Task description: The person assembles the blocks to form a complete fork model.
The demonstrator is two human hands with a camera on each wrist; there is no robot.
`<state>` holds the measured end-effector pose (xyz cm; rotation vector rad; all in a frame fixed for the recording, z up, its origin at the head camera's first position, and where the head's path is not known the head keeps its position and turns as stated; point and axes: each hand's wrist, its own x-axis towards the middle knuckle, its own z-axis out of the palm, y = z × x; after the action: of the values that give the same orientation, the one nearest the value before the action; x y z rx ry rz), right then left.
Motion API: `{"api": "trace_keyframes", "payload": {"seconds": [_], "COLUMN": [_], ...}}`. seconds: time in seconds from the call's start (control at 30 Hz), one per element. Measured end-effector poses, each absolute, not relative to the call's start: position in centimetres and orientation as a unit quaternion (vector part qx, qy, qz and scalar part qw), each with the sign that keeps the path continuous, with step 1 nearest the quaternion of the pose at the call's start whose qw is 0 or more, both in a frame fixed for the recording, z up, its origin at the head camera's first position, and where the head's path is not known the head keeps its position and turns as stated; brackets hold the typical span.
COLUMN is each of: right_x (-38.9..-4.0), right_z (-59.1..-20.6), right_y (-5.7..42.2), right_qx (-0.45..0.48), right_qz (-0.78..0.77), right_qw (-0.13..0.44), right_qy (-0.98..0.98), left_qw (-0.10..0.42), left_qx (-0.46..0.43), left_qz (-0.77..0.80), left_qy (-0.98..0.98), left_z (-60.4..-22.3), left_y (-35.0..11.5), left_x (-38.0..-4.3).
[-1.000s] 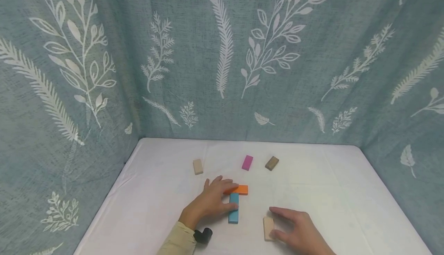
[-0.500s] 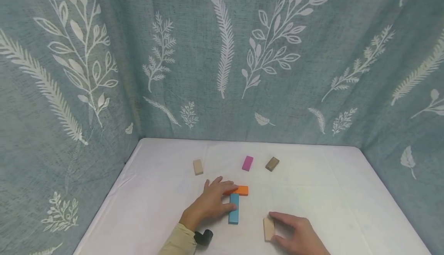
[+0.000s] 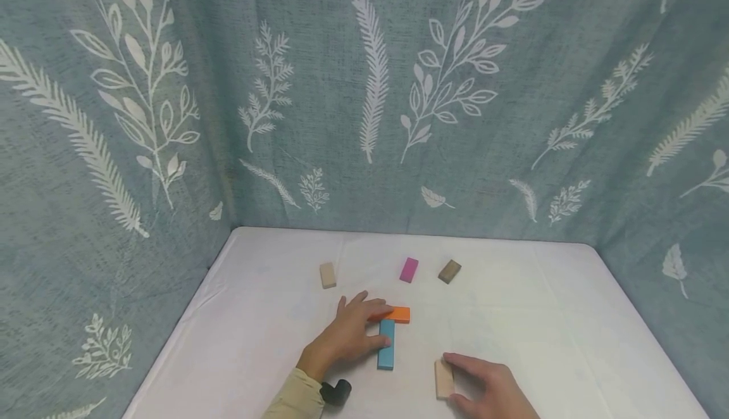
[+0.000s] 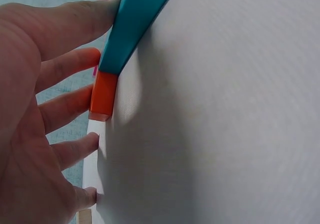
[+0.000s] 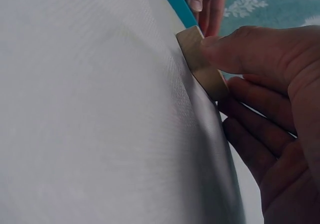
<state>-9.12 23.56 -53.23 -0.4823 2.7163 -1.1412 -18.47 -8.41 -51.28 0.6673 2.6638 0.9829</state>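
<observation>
A blue block [image 3: 386, 345] lies lengthwise on the white table, its far end against an orange block [image 3: 401, 315] set crosswise. My left hand [image 3: 353, 331] rests over them with fingers spread. Its thumb touches the blue block [image 4: 137, 24] and its fingertips touch the orange block [image 4: 104, 95], as the left wrist view shows. To the right, my right hand [image 3: 494, 386] pinches a plain wooden block [image 3: 443, 379] by its two ends between thumb and fingers. In the right wrist view the thumb lies on one end of the wooden block [image 5: 200, 62].
Along the back of the table [image 3: 256, 318] lie another plain wooden block [image 3: 328, 275], a magenta block [image 3: 409, 270] and a brown block [image 3: 450, 271]. A black object [image 3: 337, 393] shows at the left wrist. A patterned curtain [image 3: 319, 121] surrounds the table.
My right thumb and fingers have drawn in on the ends of the near wooden block. The left hand stays over the blue and orange blocks. The head view has shifted slightly.
</observation>
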Motion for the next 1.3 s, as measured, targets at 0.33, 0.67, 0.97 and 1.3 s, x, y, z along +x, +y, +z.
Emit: {"api": "trace_keyframes", "payload": {"seconds": [0.33,0.67,0.97,1.3], "right_x": [-9.0,-8.9,-8.7,-8.7], "right_z": [-53.4,-53.4,-52.9,-52.0], "right_y": [23.5,23.4,23.0,21.8], "right_qx": [-0.165,-0.189,-0.183,-0.153], "right_qz": [-0.378,-0.361,-0.382,-0.414], "right_qw": [0.072,0.022,0.056,0.12], "right_qy": [0.908,0.913,0.904,0.889], "left_qw": [0.113,0.118,0.119,0.119], "left_qx": [0.223,0.223,0.223,0.221], "left_qz": [0.326,0.332,0.331,0.329], "left_qy": [0.912,0.909,0.909,0.91], "left_z": [-51.3,-51.0,-51.0,-50.9], "left_y": [-8.3,-8.3,-8.3,-8.4], "left_x": [-18.4,-18.3,-18.3,-18.4]}}
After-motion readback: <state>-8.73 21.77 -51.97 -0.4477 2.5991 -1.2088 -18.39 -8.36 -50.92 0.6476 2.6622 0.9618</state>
